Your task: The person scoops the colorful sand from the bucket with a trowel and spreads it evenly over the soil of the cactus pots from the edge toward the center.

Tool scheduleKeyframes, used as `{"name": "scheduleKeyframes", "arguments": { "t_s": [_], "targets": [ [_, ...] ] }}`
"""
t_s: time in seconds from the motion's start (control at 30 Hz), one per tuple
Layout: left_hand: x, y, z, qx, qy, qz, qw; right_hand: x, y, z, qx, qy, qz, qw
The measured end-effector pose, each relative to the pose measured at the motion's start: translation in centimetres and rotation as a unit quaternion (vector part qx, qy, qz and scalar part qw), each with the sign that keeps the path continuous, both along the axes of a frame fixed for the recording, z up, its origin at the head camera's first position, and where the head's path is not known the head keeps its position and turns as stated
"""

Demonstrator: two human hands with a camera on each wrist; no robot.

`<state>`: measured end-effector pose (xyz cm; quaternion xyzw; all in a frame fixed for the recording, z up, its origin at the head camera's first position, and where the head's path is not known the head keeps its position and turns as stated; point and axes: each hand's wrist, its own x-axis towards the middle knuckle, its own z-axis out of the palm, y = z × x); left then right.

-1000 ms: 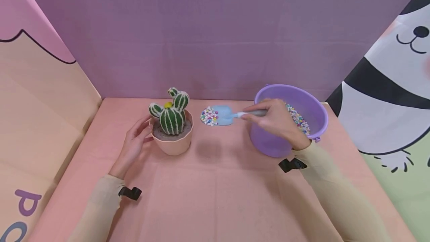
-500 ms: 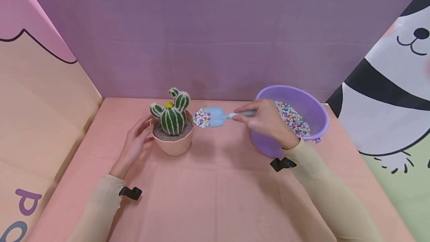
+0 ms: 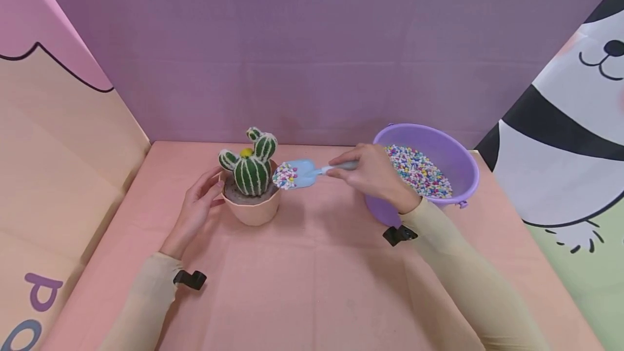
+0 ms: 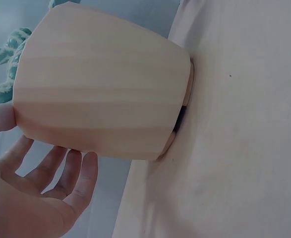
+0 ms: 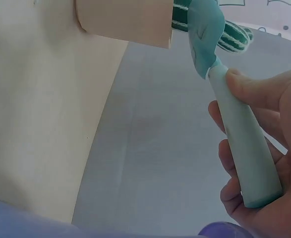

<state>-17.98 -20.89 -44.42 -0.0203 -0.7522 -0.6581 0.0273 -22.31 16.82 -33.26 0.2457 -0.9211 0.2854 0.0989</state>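
A green cactus (image 3: 252, 175) with white ridges and a yellow flower stands in a peach flowerpot (image 3: 253, 213). My left hand (image 3: 195, 205) holds the flowerpot at its left side, thumb at the rim and the other fingertips against the wall in the left wrist view. My right hand (image 3: 372, 172) grips the handle of a light blue toy shovel (image 3: 304, 173). Colorful pebbles (image 3: 285, 176) lie heaped on the front of its blade, which overlaps the flowerpot's right rim in the head view. From the right wrist, the blade's underside (image 5: 204, 34) shows in front of the cactus.
A purple bucket (image 3: 460, 167) with many more colorful pebbles (image 3: 419, 169) stands on the right, partly behind my right forearm. A pink cloth (image 3: 312, 286) covers the table. The purple back wall (image 3: 312, 53) rises close behind the flowerpot and bucket.
My right hand has moved left with the loaded shovel, bringing its tip from beside the flowerpot to over the rim. My left hand and the flowerpot have stayed nearly still.
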Motion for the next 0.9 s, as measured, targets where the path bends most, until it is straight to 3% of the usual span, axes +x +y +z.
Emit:
{"name": "scheduleKeyframes", "arguments": {
  "t_s": [0.17, 0.53, 0.9],
  "targets": [
    [0.1, -0.3, -0.1, -0.013, 0.004, -0.010, 0.9999, -0.2, -0.4, -0.2, 0.005, -0.020, 0.005, 0.9998],
    [0.3, -0.5, 0.3, -0.099, 0.039, -0.081, 0.9910, -0.8, -0.9, 0.2, 0.033, -0.037, 0.014, 0.9987],
    [0.3, -0.7, 0.2, -0.102, 0.032, -0.084, 0.9907, -0.7, -2.0, 1.1, 0.072, 0.007, 0.026, 0.9970]
  ]
}}
